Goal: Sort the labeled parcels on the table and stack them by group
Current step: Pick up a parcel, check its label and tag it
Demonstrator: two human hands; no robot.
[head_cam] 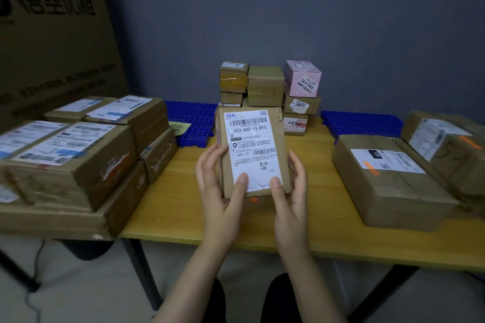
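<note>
Both hands lift a labelled brown parcel above the yellow surface; the left hand and right hand pinch its sides, thumbs pressing the label; stacked parcels sit left, a flat box right.

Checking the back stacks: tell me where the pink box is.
In the head view, the pink box sits at the far edge of the table, right of centre, atop a brown parcel with a scribbled label, right of a taped brown box.
</note>
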